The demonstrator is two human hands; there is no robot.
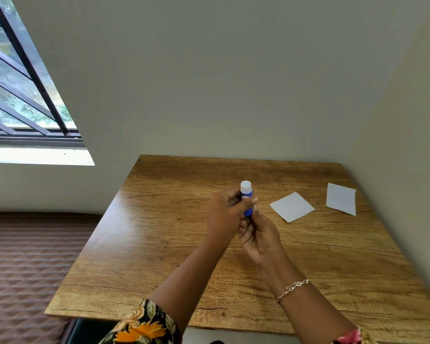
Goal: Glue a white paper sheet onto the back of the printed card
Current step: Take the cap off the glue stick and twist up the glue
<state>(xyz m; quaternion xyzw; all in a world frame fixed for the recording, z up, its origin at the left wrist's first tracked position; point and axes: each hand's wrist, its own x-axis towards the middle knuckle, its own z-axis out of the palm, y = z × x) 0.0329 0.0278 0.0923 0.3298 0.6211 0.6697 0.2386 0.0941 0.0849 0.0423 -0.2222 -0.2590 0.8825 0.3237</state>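
Observation:
A blue glue stick with a white cap is held upright above the middle of the wooden table. My left hand grips its blue body from the left, thumb across the label. My right hand pinches the stick's lower end from below. Two white rectangles lie flat on the table to the right: a nearer sheet and a farther one near the right wall. I cannot tell which of them is the printed card, as both show plain white faces.
The table stands in a corner, with walls behind it and along its right side. A barred window is at the upper left. A brown quilted surface lies left of the table.

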